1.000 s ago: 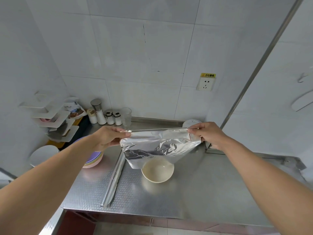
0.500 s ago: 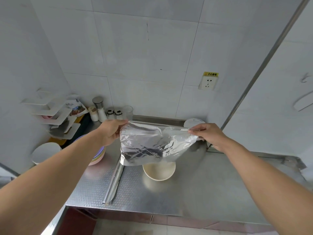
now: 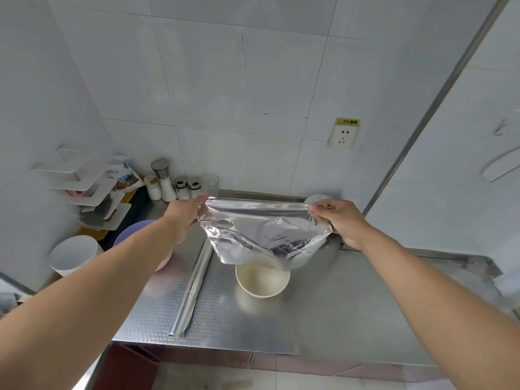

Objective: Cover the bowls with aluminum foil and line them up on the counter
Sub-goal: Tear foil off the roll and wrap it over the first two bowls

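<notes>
Left hand (image 3: 184, 215) and right hand (image 3: 342, 220) each pinch the foil sheet (image 3: 264, 235) above the bowl (image 3: 262, 280).

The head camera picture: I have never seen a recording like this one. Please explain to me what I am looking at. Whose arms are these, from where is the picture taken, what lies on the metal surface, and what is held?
There is no machine here. A person wears one wide-angle camera on the head, and it looks forward and down, so the two arms that reach into the picture are the person's own.

The left hand and the right hand each pinch one top corner of a foil sheet. The sheet hangs in the air between them, above a cream bowl.

The bowl stands uncovered on the steel counter. Left of it lies the foil roll. Further left is a stack of coloured bowls, partly hidden by the left arm. At the back wall stand small seasoning jars.

Judging from this, the sheet is probably about to be lowered onto the bowl.
</notes>
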### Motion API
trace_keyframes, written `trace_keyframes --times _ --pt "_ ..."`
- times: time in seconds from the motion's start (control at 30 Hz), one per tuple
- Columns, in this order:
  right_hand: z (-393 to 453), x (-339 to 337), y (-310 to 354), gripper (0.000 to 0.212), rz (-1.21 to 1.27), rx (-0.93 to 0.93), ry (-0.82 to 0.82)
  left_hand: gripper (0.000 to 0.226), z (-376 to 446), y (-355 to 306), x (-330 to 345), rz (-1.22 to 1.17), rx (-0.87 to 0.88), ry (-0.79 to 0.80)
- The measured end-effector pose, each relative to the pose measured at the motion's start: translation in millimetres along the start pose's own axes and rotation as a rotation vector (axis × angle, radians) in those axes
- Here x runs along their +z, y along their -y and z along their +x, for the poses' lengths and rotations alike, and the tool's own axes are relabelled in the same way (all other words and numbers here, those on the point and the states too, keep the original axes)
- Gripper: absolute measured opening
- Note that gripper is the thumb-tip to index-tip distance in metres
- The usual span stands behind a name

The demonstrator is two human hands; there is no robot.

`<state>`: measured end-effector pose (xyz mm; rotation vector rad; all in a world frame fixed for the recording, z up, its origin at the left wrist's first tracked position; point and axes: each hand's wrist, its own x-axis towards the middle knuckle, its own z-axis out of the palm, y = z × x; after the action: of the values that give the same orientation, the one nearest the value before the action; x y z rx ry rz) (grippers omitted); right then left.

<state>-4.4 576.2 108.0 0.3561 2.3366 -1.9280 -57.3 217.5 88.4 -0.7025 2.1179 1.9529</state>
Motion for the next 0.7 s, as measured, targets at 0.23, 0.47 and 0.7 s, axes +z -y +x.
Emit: trace_keyframes --times 0.23,0.47,0.7 --pt "-0.5 5.8 1.2 0.034 -0.009 0.104 -0.055 0.045 -5.0 6.1 -10.0 -0.088 -0.005 0.230" --pt "-9.4 11.7 -5.3 0.022 0.054 0.266 -0.008 0.016 -10.9 17.3 -5.7 -0.056 0.021 0.213" --pt "-14.4 11.2 -13.4 0.029 -0.022 0.159 -0.060 0.019 -12.5 19.7 -7.3 -0.070 -0.006 0.243"
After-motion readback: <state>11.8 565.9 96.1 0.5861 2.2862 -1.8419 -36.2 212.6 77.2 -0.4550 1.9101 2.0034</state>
